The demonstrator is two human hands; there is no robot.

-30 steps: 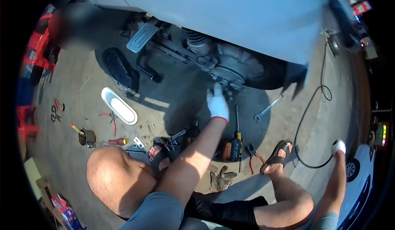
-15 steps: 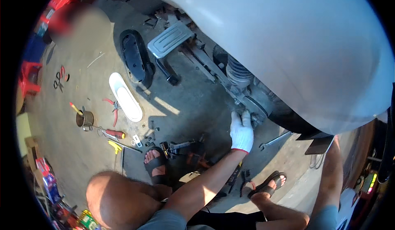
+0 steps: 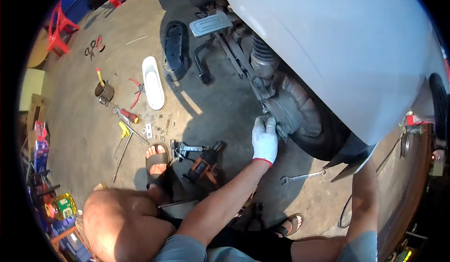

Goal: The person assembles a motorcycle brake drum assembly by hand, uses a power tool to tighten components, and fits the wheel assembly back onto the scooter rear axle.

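My left hand [image 3: 265, 139], in a white knit glove with a red cuff, is at the hub of a scooter-like vehicle's wheel [image 3: 300, 110]. Its fingers are pinched together at the end of a metal arm by the hub; whatever they hold is hidden. Above them a spring shock absorber [image 3: 262, 56] runs up beneath the glossy pale-grey body panel [image 3: 328, 42]. My right forearm [image 3: 364, 191] reaches up behind the dark mud flap [image 3: 352, 164], which hides that hand. A combination wrench [image 3: 303, 177] lies on the floor below the wheel.
By my foot lie an orange-and-black power tool [image 3: 202, 164] and an air tool [image 3: 191, 148]. Further left are a T-handle wrench [image 3: 125, 149], red-handled pliers [image 3: 137, 92], a metal cup [image 3: 104, 92] and a white oval cover [image 3: 153, 84]. A footrest pedal [image 3: 211, 24] juts out.
The view has shifted, so floor items appear further right and more of the wheel shows. My left hand stays at the hub, and my right arm still goes behind the flap.
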